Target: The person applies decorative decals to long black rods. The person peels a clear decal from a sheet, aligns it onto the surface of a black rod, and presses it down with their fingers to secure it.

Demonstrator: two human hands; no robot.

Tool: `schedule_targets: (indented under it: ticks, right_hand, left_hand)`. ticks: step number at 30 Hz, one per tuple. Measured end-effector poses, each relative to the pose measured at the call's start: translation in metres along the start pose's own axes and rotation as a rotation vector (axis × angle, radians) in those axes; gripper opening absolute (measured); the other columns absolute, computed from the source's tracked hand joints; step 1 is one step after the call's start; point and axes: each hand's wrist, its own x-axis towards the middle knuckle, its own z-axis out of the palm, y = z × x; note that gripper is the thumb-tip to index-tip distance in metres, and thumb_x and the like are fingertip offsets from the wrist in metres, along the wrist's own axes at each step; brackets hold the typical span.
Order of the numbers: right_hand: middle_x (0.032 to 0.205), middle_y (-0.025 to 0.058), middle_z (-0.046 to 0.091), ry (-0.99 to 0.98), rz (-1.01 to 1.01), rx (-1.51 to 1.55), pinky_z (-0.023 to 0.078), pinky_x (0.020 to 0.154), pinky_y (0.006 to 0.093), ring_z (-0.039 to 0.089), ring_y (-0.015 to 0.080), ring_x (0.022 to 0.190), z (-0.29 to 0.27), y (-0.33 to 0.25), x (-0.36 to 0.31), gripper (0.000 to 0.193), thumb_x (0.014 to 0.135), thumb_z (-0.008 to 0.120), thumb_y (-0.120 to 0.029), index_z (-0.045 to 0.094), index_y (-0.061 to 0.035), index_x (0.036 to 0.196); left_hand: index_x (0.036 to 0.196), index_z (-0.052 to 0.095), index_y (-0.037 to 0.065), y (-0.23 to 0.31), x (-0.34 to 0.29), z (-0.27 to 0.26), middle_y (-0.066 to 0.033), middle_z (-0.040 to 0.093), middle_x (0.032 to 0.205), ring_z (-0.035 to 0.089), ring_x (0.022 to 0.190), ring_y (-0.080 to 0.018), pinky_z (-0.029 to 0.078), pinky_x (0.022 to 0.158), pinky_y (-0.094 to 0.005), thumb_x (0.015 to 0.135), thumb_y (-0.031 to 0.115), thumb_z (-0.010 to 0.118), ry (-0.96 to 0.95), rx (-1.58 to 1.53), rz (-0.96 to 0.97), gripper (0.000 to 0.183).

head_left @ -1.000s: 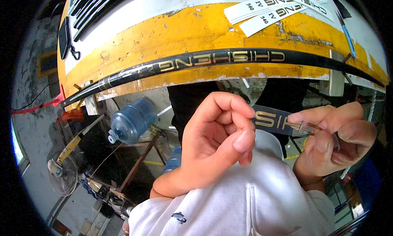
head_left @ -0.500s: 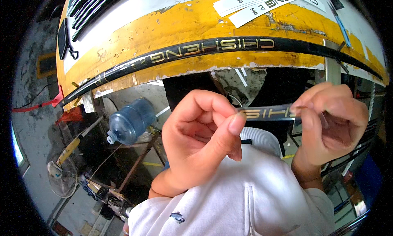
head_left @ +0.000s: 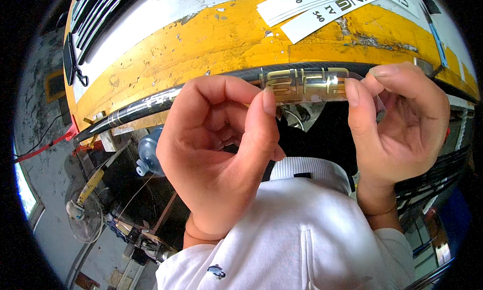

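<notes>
A clear decal strip [head_left: 305, 92] with gold lettering is stretched between my two hands. My left hand [head_left: 216, 134] pinches its left end between thumb and forefinger. The other end is pinched by my right hand [head_left: 402, 121], its fingers curled. Behind the strip, a long black tapered rod [head_left: 138, 110] lies along the near edge of the yellow workbench [head_left: 216, 36]. The strip overlaps the rod's middle in view; I cannot tell whether they touch. My hands hide parts of the rod.
White decal sheets [head_left: 332, 16] with dark lettering lie at the back right. Several thin black rods [head_left: 100, 18] rest at the back left, beside a black flat object with a loop [head_left: 70, 58]. On the left below the bench are a blue water jug [head_left: 152, 150] and a fan [head_left: 84, 217].
Both hands have risen toward the bench with the decal strip, from over my lap to in front of the rod. The strip remains pinched at both ends.
</notes>
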Motion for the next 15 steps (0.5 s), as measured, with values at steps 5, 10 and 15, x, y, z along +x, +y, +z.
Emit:
schedule_targets:
  ticks: [5,10,15]
  right_hand:
    - [0.088,0.0108,0.057,0.016,0.075,-0.079,0.048,0.063,0.0214,0.056,0.0117,0.07,0.008,-0.003,0.001,0.04,0.074,0.065,0.019,0.051,0.0034,0.108]
    - [0.086,0.0113,0.057,0.222,0.248,0.022,0.048,0.061,0.022,0.055,0.0123,0.068,0.022,-0.011,-0.006,0.039,0.075,0.065,0.019,0.051,0.0039,0.108]
    - [0.082,0.0123,0.057,0.188,0.227,-0.001,0.045,0.058,0.0215,0.054,0.012,0.065,0.019,-0.009,-0.009,0.041,0.075,0.066,0.018,0.05,0.0038,0.11]
  left_hand:
    - [0.086,0.056,-0.003,-0.002,0.004,0.001,-0.003,0.056,0.057,0.048,0.04,-0.0051,0.04,0.037,-0.0175,0.087,0.003,0.065,0.016,0.092,0.017,0.011]
    - [0.084,0.056,-0.001,-0.003,0.004,0.001,-0.0027,0.057,0.057,0.049,0.041,-0.0054,0.04,0.037,-0.0176,0.086,0.002,0.066,0.006,0.146,0.073,0.012]
    - [0.083,0.054,0.0,-0.002,0.004,0.001,-0.0028,0.057,0.057,0.051,0.041,-0.006,0.04,0.037,-0.0178,0.085,0.002,0.067,0.02,0.174,0.043,0.013]
